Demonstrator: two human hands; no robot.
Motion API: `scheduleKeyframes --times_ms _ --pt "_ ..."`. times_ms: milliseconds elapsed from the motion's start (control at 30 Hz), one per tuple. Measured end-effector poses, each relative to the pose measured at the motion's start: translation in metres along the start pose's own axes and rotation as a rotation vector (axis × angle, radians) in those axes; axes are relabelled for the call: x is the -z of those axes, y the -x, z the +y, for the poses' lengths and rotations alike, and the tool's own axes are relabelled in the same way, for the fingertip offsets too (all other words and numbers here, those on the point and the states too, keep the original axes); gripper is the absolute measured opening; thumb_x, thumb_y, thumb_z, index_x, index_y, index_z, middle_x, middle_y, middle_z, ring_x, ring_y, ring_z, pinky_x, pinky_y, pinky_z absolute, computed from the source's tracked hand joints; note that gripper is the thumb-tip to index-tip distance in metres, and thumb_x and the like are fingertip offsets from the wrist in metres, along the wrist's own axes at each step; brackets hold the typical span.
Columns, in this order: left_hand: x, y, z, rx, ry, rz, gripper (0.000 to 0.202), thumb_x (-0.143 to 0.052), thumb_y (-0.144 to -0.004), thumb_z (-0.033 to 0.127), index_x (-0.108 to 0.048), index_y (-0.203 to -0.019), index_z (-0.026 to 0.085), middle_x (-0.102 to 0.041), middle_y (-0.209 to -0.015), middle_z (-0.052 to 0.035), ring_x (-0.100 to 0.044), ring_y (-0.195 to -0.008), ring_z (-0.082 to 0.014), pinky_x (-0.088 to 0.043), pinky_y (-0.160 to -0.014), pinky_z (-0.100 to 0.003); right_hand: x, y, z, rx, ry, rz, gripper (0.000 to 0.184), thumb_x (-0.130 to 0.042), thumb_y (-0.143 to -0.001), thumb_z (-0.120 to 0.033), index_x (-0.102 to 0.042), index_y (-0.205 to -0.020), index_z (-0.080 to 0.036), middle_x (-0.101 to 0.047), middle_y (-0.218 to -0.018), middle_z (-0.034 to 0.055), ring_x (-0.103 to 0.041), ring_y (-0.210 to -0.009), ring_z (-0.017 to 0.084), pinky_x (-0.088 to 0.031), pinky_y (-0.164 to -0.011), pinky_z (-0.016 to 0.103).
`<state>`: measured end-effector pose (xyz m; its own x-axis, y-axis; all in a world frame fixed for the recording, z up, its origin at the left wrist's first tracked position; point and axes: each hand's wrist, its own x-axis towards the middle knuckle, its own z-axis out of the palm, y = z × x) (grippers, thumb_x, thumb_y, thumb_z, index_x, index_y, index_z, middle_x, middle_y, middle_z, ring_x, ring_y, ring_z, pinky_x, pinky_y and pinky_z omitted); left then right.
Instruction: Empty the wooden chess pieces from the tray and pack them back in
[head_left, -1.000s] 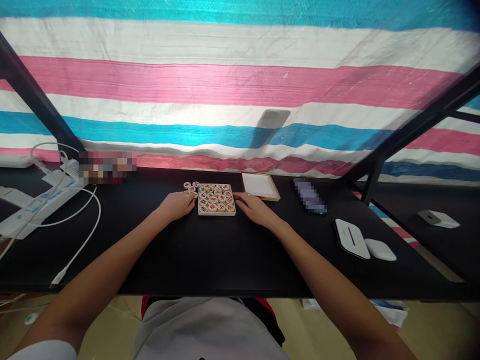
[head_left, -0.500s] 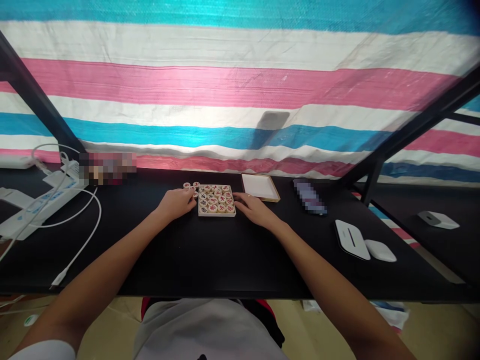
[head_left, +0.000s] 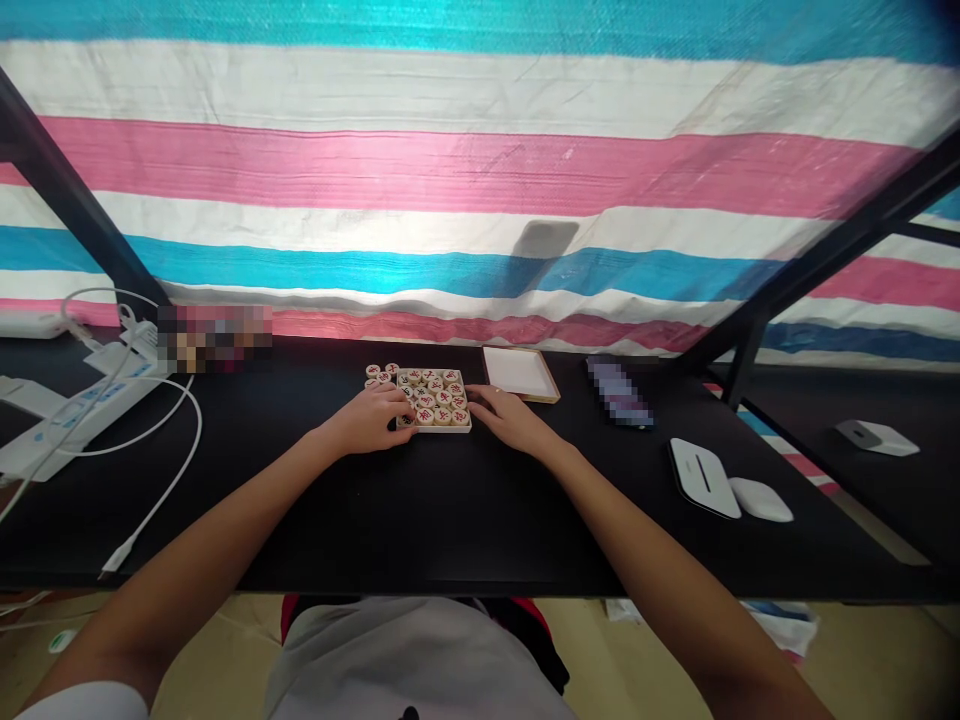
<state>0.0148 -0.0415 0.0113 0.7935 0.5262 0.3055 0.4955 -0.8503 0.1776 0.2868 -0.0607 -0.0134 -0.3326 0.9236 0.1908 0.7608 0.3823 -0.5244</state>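
A small square tray [head_left: 444, 428] full of round wooden chess discs with red and black marks sits on the black table [head_left: 420, 500]. My left hand [head_left: 373, 418] rests over the tray's left edge, fingers curled on the discs there; what they hold is hidden. Loose discs [head_left: 379, 373] lie just behind that hand. My right hand [head_left: 508, 415] lies flat with spread fingers against the tray's right side.
The tray's shallow lid [head_left: 520, 373] lies right of the tray. A blurred phone-like item [head_left: 619, 392] and two white devices [head_left: 716, 480] are further right. A white power strip with cables [head_left: 90, 400] fills the left. A striped tarp hangs behind.
My left hand has slid right from beside the tray onto its left columns of discs. The right hand has barely moved.
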Motion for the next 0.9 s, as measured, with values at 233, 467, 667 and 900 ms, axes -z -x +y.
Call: scheduleKeyframes --times_ms 233,467,667,900 --pt "-0.002 0.0 -0.002 0.024 0.03 0.023 0.021 -0.053 -0.088 0.035 -0.067 -0.085 0.02 -0.065 -0.085 -0.0031 -0.059 -0.088 -0.0185 -0.042 -0.087 -0.033 0.001 0.0 -0.001 -0.003 0.0 -0.003 0.037 -0.045 -0.094 -0.033 -0.054 -0.126 -0.017 -0.065 -0.11 0.0114 -0.061 -0.101 0.022 -0.045 -0.092 0.038" --pt "-0.009 -0.002 0.004 0.006 -0.02 0.138 0.026 -0.049 -0.092 0.035 -0.066 -0.102 0.019 -0.066 -0.095 -0.0063 -0.057 -0.095 -0.0204 -0.043 -0.088 -0.034 0.0 0.0 -0.001 -0.001 -0.005 0.002 0.036 -0.045 -0.094 -0.032 -0.054 -0.126 -0.018 -0.065 -0.11 0.0112 -0.061 -0.102 0.022 -0.045 -0.092 0.039" --pt "-0.011 -0.004 0.009 -0.034 -0.044 0.094 0.025 -0.047 -0.093 0.033 -0.068 -0.095 0.02 -0.067 -0.09 -0.005 -0.058 -0.091 -0.019 -0.041 -0.086 -0.032 -0.001 0.0 0.0 -0.007 0.008 0.009 0.035 -0.046 -0.094 -0.032 -0.054 -0.125 -0.018 -0.064 -0.111 0.0113 -0.061 -0.101 0.023 -0.046 -0.091 0.039" --pt "-0.015 -0.007 0.011 0.016 -0.057 0.112 0.022 -0.05 -0.092 0.034 -0.066 -0.089 0.019 -0.068 -0.087 -0.0042 -0.057 -0.09 -0.0195 -0.041 -0.084 -0.032 -0.001 0.0 0.0 -0.007 0.0 0.002 0.036 -0.045 -0.094 -0.033 -0.054 -0.126 -0.018 -0.064 -0.112 0.0112 -0.06 -0.102 0.022 -0.045 -0.093 0.039"
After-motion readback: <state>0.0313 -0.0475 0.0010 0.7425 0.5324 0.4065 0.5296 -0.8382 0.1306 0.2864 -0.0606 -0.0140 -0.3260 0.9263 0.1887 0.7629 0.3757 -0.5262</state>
